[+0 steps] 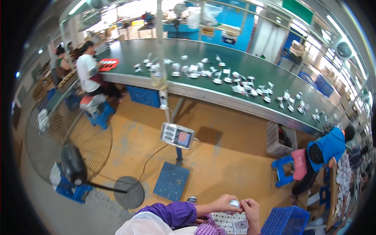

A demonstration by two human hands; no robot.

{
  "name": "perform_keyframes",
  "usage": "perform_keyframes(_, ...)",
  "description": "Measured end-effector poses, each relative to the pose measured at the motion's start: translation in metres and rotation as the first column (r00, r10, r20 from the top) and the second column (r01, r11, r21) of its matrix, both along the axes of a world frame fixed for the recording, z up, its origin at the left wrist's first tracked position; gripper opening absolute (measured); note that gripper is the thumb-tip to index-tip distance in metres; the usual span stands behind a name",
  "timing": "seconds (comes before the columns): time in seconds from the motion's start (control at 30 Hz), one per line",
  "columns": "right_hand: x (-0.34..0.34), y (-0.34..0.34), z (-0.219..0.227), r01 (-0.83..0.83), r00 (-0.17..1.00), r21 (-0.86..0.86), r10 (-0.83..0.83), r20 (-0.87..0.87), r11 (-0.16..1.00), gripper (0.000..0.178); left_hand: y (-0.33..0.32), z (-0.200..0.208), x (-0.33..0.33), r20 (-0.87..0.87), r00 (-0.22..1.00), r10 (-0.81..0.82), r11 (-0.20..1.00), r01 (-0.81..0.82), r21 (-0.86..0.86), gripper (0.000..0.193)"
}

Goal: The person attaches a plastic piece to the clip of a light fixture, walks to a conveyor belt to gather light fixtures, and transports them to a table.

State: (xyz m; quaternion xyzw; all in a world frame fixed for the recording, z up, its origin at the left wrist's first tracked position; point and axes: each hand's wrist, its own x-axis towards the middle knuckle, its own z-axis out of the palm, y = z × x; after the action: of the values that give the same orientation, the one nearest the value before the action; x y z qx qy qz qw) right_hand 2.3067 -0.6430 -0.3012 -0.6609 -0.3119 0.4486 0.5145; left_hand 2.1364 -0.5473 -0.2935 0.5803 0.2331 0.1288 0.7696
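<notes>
At the lower edge, my left hand is closed around a small white round piece. My right hand meets it from the other side, thumb and fingers pinched at the piece's edge. Whether the right fingers also hold a small part of it is too small to make out. Just below both hands lies a white board with rows of dark holes. A pale square card with a dark mark lies over the board's right side. A purple sleeve covers my left forearm.
A blue basket stands right of my hands. Ahead are a platform scale, a large floor fan and a green conveyor belt carrying several white pieces. One person bends at the right; another stands at the far left.
</notes>
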Motion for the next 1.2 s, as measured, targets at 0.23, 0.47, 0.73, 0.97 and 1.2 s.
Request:
perform_keyframes(0.23,0.045,0.114,-0.009,-0.016,0.973,-0.047,0.005,-0.229,0.999,0.014,0.107,-0.049,0.056,0.006,0.996,0.083,0.996,-0.083,-0.009,0.038)
perform_keyframes(0.47,0.130,0.196,-0.054,0.311,0.863,-0.052,-0.305,-0.403,0.949,0.011,0.226,-0.052,0.120,-0.122,0.947,0.298,0.912,-0.320,-0.258,0.031)
perform_keyframes(0.73,0.227,0.277,-0.072,0.268,0.820,-0.191,-0.328,-0.469,0.944,0.008,0.397,-0.038,0.165,-0.128,0.685,0.718,0.616,-0.709,-0.343,0.027)
perform_keyframes(0.97,0.248,0.368,-0.099,0.216,0.821,-0.270,-0.324,-0.471,0.938,0.010,0.572,-0.075,0.175,-0.100,0.490,0.866,0.445,-0.847,-0.292,0.029)
perform_keyframes(1.2,0.278,0.478,-0.108,0.346,0.738,-0.398,-0.509,-0.443,0.849,0.012,0.762,-0.131,0.190,-0.038,0.439,0.898,0.427,-0.889,-0.167,0.027)
